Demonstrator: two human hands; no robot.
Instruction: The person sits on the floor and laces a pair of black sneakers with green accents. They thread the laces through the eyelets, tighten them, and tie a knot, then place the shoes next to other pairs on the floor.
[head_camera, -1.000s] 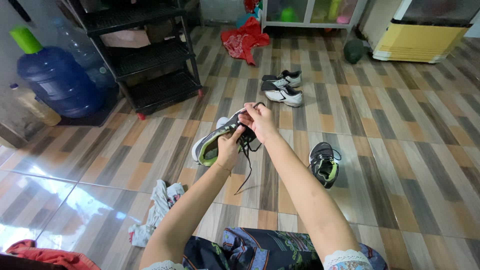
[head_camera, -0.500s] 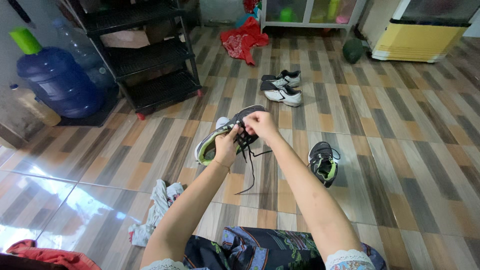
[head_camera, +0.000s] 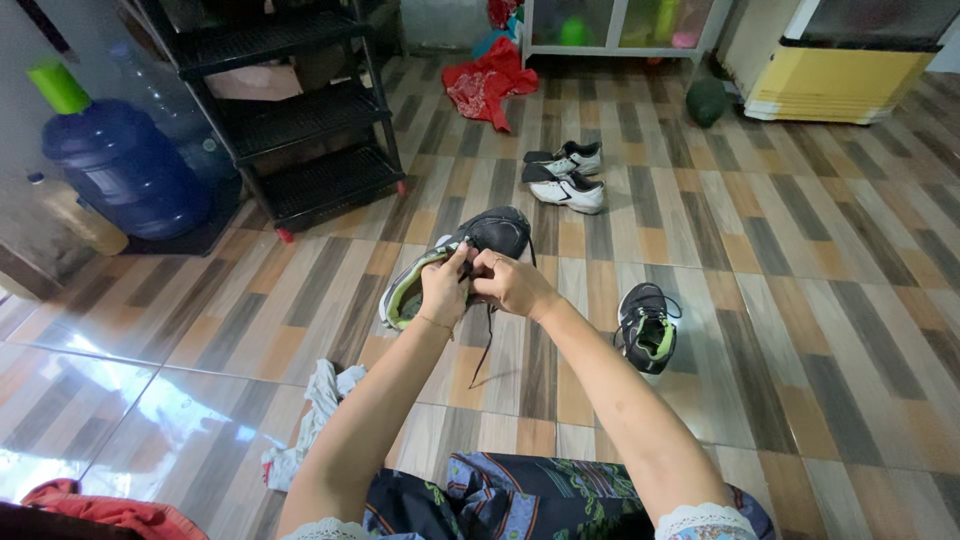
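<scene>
A blue water jug (head_camera: 125, 165) and a black shelf rack (head_camera: 290, 110) stand at the far left of the tiled floor (head_camera: 800, 300). A pair of white sneakers (head_camera: 565, 178) and a lone dark sneaker (head_camera: 646, 326) lie further right. Held up above the floor, the grey-and-green sneaker (head_camera: 450, 262) is gripped by the left hand (head_camera: 443, 290), fingers curled closed around its side, while the right hand (head_camera: 512, 282) pinches the black lace (head_camera: 483, 345) at the eyelets, its end dangling.

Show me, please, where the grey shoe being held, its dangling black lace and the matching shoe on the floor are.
grey shoe (head_camera: 497, 232), head view, on its dark toe.
black lace (head_camera: 482, 350), head view, on the hanging strand below the hands.
matching shoe (head_camera: 646, 326), head view, on its laced upper.
</scene>
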